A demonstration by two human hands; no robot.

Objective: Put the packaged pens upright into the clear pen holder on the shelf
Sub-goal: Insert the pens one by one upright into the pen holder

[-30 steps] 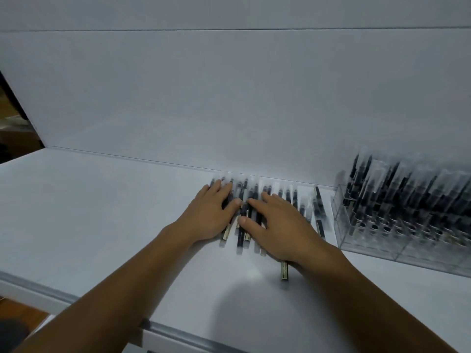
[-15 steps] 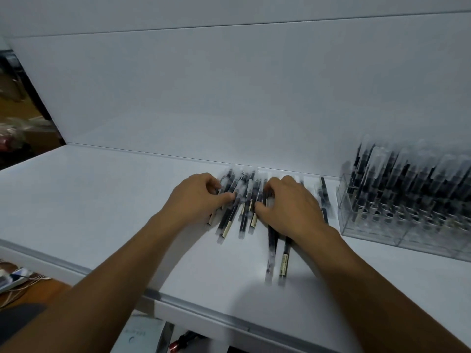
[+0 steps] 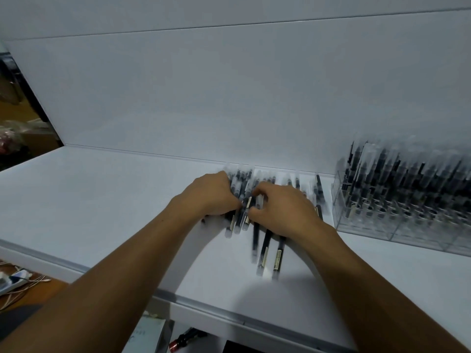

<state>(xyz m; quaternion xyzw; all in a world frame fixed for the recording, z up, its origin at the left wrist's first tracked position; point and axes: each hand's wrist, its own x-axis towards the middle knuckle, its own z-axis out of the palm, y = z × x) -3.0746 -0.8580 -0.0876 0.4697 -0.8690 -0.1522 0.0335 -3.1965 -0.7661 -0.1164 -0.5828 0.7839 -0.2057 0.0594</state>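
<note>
Packaged slim black pens (image 3: 240,220) lie flat on the white shelf (image 3: 102,200), long axes pointing away from the person, both the left hand (image 3: 211,196) and right hand (image 3: 283,212) curled around them, with the clear plastic pen holder (image 3: 342,220) off to the right, nearer the right hand.

I see a plain white back panel (image 3: 229,98) filling most of my view, with a thin seam (image 3: 229,26) crossing it near the top. At far left, plastic-wrapped clutter (image 3: 17,131) sits in a dim room, too dark to identify. At lower left, a white power strip (image 3: 12,281) and thin white cables (image 3: 38,279) lie on a wooden floor (image 3: 51,289). Along the bottom, a grey printed box (image 3: 150,335) sits beside a red-and-black object (image 3: 187,338).
</note>
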